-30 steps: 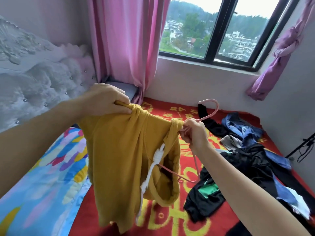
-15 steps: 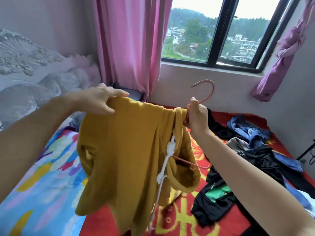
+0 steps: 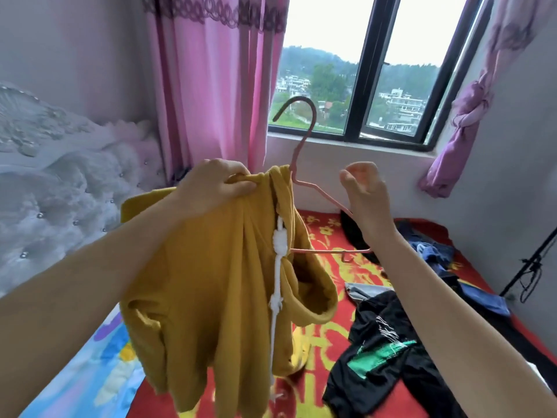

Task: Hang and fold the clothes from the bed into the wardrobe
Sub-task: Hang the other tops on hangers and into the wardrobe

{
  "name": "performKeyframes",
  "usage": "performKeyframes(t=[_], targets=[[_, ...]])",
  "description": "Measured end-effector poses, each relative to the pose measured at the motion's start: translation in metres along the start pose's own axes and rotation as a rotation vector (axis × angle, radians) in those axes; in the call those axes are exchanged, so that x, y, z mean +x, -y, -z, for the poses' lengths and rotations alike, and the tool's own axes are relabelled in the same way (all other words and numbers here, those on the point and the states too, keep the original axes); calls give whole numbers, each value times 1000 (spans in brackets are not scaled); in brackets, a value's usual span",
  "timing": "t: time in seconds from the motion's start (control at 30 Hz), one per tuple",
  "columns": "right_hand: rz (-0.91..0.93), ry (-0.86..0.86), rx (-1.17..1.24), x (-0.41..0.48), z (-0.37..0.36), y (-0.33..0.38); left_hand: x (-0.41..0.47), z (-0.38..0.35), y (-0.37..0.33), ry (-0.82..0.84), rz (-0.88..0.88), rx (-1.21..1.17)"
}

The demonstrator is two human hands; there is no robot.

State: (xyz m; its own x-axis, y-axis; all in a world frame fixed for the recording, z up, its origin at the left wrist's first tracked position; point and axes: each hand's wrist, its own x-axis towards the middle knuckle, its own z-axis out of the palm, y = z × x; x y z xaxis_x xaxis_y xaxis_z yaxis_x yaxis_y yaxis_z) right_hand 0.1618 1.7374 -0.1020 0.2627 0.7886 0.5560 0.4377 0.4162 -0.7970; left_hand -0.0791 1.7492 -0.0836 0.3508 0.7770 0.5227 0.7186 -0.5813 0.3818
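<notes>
Right hand [image 3: 364, 200] is off the pink hanger [image 3: 328, 197] now, its grip loosely curled around nothing, where a moment ago it pinched the neck. The hook has risen against the window [image 3: 360, 86]. Left hand [image 3: 211, 188] keeps its grip pinching the yellow hoodie [image 3: 211, 282] at the shoulder, held above the bed [image 3: 325, 236]. The hanger's right half sticks out bare. Open red blanket lies between the hoodie and the dark clothes pile [image 3: 388, 342].
</notes>
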Motion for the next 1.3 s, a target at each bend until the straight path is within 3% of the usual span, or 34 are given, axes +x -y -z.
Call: performKeyframes(t=[0.1,0.17,0.23,0.3,0.37,0.47,0.57,0.7,0.77,0.9,1.1,1.2,1.3], targets=[[-145,-400,16,-18,21,-47,-1,8,4,-110,59,-118],[-410,-608,195,-27,23,-71,-1,9,1,-193,88,-183],[-672,-645,396,-35,18,-82,2,9,-2,-273,123,-260],[-667,-401,482,-45,4,-80,5,11,-5,-328,158,-339],[-482,-71,480,-51,-12,-66,8,13,-8,-365,163,-371],[-306,265,468,-51,-31,-43,9,18,-14,-368,160,-352],[-347,566,489,-54,-43,-41,3,25,-14,-395,171,-343],[-356,1093,182,-68,-38,-37,-10,37,-3,-454,199,-325],[-357,1181,146,-71,-32,-36,-16,44,2,-466,204,-292],[-169,1154,186,-69,-14,-32,-35,64,27,-505,273,-250],[494,721,-405,-17,38,-22,-80,78,65,-448,368,-183],[612,625,-448,-4,50,-9,-89,76,70,-412,412,-269],[640,644,-484,0,50,3,-95,78,82,-425,404,-308]])
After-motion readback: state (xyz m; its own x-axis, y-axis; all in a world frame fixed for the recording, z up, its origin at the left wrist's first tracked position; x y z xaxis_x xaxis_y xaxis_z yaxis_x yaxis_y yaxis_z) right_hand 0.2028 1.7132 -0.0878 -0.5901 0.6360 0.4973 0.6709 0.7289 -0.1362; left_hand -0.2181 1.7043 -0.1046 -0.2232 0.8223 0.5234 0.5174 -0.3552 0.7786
